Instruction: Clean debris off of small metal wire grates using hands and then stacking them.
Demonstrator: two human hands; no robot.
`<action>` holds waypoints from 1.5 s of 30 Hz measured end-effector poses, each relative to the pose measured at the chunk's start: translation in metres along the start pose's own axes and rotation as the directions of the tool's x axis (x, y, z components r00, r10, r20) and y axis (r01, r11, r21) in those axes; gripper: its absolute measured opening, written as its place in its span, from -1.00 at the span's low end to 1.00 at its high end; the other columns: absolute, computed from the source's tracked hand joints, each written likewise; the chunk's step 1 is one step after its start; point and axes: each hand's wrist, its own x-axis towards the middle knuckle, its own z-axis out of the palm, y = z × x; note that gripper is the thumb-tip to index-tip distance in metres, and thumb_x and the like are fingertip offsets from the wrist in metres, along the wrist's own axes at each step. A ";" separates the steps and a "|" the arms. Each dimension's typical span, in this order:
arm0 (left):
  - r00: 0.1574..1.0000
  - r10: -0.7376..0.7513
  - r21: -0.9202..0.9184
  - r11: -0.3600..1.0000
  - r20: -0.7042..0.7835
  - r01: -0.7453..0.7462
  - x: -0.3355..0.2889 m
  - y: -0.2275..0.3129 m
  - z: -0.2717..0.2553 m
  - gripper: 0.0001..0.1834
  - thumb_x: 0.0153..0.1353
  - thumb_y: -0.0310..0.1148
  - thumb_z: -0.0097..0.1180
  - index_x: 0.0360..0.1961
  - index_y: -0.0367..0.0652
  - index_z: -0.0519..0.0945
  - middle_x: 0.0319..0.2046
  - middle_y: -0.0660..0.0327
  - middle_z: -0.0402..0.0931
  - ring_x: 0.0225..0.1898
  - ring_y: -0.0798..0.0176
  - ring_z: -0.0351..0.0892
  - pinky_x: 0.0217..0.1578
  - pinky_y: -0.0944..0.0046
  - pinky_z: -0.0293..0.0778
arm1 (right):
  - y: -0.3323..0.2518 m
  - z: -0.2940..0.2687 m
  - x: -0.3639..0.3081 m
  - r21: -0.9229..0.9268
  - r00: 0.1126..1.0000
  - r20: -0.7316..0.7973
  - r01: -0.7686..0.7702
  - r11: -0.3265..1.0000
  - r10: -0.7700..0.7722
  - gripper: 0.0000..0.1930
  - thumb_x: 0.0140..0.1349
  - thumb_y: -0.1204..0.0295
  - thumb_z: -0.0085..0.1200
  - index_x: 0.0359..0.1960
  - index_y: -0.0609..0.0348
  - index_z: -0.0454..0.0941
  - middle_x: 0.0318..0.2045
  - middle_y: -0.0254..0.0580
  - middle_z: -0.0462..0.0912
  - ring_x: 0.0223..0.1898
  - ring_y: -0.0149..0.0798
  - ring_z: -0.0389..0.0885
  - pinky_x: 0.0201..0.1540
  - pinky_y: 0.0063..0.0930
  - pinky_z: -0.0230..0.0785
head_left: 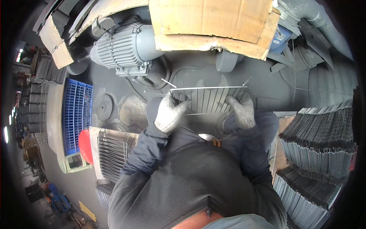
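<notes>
Fingers (183,105) of the left hand (167,116), clad in a pale grey knitted glove, are closed on the left end of a flat, rectangular, thin metal wire rack (209,88). We find those of the right hand (245,112), gloved alike, closed on its right end, thumb on the near face. The rack is between both hands, in front of the person's lap; its bright long bar lies on the far side, with slender parallel wires running from it toward the body.

Beyond the hands we note a grey, finned, cylindrical metal motor (127,45) to the left and a torn sheet of brown cardboard (209,21) at the top centre. A grey, drum-shaped wheel (226,62) shows just below the cardboard's edge.

At the person's right we record tightly packed stacks of dark wire racks (318,147). At the left, near the elbow, more dark metal wire racks (113,152) lie on a flat board; beyond them are a red rounded object (85,147) and a blue plastic lattice crate (78,114).
</notes>
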 end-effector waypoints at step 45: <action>0.759 0.647 0.531 0.671 -0.077 -0.518 -0.053 0.053 0.107 -0.72 -0.03 -0.61 0.38 -0.24 -0.21 0.64 0.01 -0.04 0.70 0.20 -0.12 0.65 0.30 0.02 0.51 | -0.046 -0.049 -0.054 -0.688 0.540 0.368 0.706 0.169 -0.757 -0.39 0.33 0.07 0.44 0.24 0.23 0.60 0.17 0.06 0.66 0.30 -0.03 0.59 0.36 0.11 0.43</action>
